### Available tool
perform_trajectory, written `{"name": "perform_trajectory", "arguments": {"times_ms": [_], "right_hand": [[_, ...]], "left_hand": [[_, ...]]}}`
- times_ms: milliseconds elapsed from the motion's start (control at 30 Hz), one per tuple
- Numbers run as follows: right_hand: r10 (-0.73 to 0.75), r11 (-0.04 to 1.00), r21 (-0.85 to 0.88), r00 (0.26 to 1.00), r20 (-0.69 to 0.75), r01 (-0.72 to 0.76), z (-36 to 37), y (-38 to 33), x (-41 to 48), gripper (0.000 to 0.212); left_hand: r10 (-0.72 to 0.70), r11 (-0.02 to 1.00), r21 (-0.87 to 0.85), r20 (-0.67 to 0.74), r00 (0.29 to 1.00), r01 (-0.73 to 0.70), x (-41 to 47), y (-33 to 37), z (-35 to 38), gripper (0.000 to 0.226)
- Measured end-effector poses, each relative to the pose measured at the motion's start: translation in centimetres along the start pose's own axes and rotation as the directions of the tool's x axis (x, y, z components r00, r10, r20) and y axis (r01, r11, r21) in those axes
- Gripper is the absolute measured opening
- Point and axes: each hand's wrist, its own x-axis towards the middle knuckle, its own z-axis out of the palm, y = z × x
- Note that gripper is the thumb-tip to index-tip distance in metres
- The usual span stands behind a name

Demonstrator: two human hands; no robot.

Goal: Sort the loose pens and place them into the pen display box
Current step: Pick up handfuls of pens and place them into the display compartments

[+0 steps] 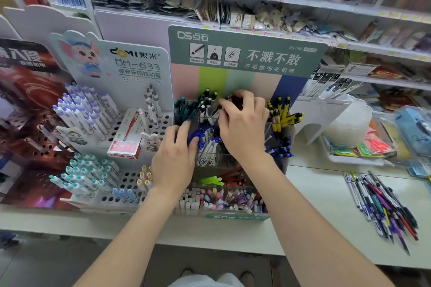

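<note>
my right hand (245, 130) has its fingers (250, 100) curled over a bunch of dark red pens (236, 100), gripping them in the back row of the pen display box (245, 53). just left of these fingers stand teal pens (184, 109), just right yellow pens (282, 112). nearer me, the fingers (184, 128) of my left hand (173, 161) lie close together, fairly straight, touching the blue pens (205, 133); i cannot tell whether they pinch one. left of that hand sits a red box (126, 147) on a white pen rack (112, 179). the loose pens (382, 205) lie in a heap on the counter (314, 193), well off to the right of my right fingers.
</note>
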Motion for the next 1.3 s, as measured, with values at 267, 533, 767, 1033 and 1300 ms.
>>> {"name": "perform_trajectory", "arguments": {"times_ms": [267, 533, 767, 1033, 1300], "right_hand": [[0.09, 0.903, 0.423, 0.996, -0.023, -0.072, -1.8, -0.3, -5.1, 0.027], [0.28, 0.767, 0.576, 0.955, 0.096, -0.282, -5.7, 4.4, -10.1, 0.024], [0.619, 0.555, 0.439, 0.703, 0.35, -0.707, -8.4, 18.3, -14.9, 0.027], [0.793, 0.433, 0.055, 0.409, 0.451, -0.9, -8.9, 38.8, -23.9, 0.024], [0.873, 0.438, -0.252, 0.341, 0.35, -0.863, -9.6, 50.1, -30.6, 0.018]], "left_hand": [[-0.081, 0.995, 0.059, -0.006, 0.997, 0.082, 0.1, 0.7, 0.3, 0.031], [0.178, 0.942, -0.284, -0.037, 0.983, -0.182, -1.2, 9.7, 0.9, 0.01], [0.464, 0.85, -0.421, 0.317, 0.827, -0.315, -4.2, 20.5, 7.0, 0.016], [0.501, 0.866, -0.375, 0.641, 0.582, -0.332, -6.9, 33.0, 20.1, 0.022], [0.308, 0.911, -0.181, 0.896, 0.32, -0.371, -8.3, 40.9, 34.4, 0.06]]}}
